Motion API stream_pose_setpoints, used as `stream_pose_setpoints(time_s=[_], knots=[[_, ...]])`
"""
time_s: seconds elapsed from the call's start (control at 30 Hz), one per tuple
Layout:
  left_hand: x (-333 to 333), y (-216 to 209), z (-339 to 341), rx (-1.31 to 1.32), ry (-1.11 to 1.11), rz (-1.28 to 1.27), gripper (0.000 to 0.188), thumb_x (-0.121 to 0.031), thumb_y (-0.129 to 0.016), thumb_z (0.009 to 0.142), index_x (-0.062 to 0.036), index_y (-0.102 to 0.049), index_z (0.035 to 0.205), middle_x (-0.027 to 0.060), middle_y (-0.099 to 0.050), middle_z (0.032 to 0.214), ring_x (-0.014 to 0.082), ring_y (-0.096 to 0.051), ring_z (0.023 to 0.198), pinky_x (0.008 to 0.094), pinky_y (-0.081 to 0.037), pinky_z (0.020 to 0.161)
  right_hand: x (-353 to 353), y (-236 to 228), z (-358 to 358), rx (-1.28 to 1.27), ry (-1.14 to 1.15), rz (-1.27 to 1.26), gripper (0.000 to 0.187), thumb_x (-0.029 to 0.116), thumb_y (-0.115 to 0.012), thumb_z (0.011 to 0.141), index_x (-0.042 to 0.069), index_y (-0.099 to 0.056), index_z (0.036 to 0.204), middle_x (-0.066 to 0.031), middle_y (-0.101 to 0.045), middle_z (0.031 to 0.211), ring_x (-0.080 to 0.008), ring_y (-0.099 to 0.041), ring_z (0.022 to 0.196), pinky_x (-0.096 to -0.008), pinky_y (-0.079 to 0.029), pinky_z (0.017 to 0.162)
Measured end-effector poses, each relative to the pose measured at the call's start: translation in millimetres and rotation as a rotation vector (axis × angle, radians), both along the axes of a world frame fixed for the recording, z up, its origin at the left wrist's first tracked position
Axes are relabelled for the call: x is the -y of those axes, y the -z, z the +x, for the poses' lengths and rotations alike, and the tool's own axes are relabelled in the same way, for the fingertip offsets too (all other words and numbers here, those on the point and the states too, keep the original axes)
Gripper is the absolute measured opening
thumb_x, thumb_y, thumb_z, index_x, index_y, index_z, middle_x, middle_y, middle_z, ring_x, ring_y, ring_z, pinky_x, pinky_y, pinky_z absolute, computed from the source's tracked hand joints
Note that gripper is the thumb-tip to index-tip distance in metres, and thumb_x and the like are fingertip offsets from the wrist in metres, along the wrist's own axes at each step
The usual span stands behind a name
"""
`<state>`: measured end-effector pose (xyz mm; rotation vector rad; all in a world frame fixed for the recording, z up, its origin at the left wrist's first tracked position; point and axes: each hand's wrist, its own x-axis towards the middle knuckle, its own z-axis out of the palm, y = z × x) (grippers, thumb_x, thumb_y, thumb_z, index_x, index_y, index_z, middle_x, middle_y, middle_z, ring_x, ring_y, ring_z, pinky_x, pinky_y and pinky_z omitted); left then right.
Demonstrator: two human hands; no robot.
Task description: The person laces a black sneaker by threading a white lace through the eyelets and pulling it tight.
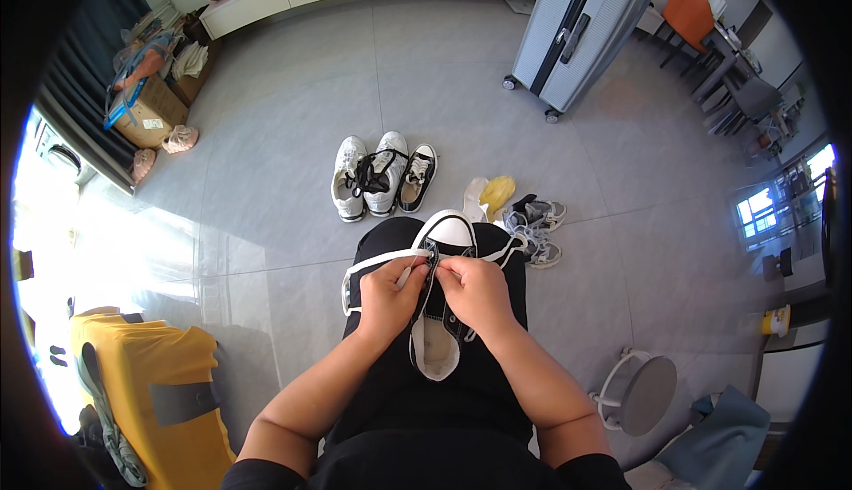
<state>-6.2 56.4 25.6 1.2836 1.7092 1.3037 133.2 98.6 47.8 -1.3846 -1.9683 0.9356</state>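
A black canvas sneaker with a white toe cap (450,229) lies on my lap, toe pointing away from me. Its opening and pale insole (437,352) face up. My left hand (388,295) pinches the white shoelace (380,263) at the left row of eyelets. From the right, my right hand (477,295) closes its thumb and forefinger at the same spot, fingertips nearly meeting the left ones. Loose lace loops out to the left over my thigh, and another length hangs to the right. The exact eyelet is hidden by my fingers.
Ahead on the floor stand white sneakers (349,157) with black laces and a black sneaker (419,179). Grey sneakers (543,253) and a yellow item (497,192) lie right of them. A silver suitcase (546,55), a round stool (648,397) and a yellow-covered seat (164,357) stand around.
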Motion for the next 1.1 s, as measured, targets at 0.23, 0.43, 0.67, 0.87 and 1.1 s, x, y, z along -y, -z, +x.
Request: stream_pose_setpoints(time_s=[0.23,0.43,0.67,0.87,1.1], knots=[[-1,-14,-4,-0.141,0.041,-0.029,0.009,-0.008,-0.062,0.087,-0.0001,-0.059,0.088,0.0126,-0.066,0.071,0.0229,-0.065,0.063,0.0323,-0.049,0.058,6,-6,8,-0.018,-0.024,0.057,0.019,0.011,-0.069,0.08,0.003,-0.064,0.097,-0.0123,-0.065,0.068,-0.0245,-0.064,0.059,-0.0324,-0.047,0.056],[19,-1,-46,0.232,-0.107,-0.049,0.011,-0.016,-0.048,0.099,-0.0053,-0.051,0.098,0.008,-0.066,0.083,0.0078,-0.045,0.05,0.0227,-0.036,0.046,7,-25,42,-0.122,-0.015,-0.134,0.026,0.008,-0.069,0.081,0.003,-0.057,0.104,-0.0007,-0.055,0.059,-0.0084,-0.05,0.053,-0.026,-0.042,0.054],[28,-24,-83,1.029,-0.268,0.069,0.017,-0.024,-0.043,0.101,-0.01,-0.047,0.093,0.0069,-0.061,0.094,0.0074,-0.032,0.044,0.0223,-0.028,0.042,1,-10,60,-0.163,0.025,-0.106,0.013,0.009,-0.067,0.083,0.001,-0.063,0.092,-0.0015,-0.06,0.067,-0.0089,-0.052,0.057,-0.0259,-0.042,0.054],[31,-29,-130,0.903,-0.539,0.218,0.016,-0.022,-0.044,0.101,-0.0143,-0.045,0.087,-0.0018,-0.043,0.071,0.0069,-0.029,0.049,0.0233,-0.025,0.042,3,-20,57,0.024,0.054,0.216,0.011,0.004,-0.068,0.077,0.004,-0.064,0.087,-0.0075,-0.062,0.077,-0.0241,-0.056,0.073,-0.0351,-0.046,0.066],[33,-54,-106,-0.136,0.141,-0.366,0.01,-0.011,-0.07,0.077,-0.0035,-0.066,0.083,0.0012,-0.061,0.075,0.0132,-0.056,0.066,0.025,-0.044,0.059,2,-15,48,0.028,-0.014,0.403,0.012,0.004,-0.069,0.073,0.008,-0.062,0.081,-0.0056,-0.061,0.071,-0.0277,-0.055,0.069,-0.0405,-0.042,0.067]])
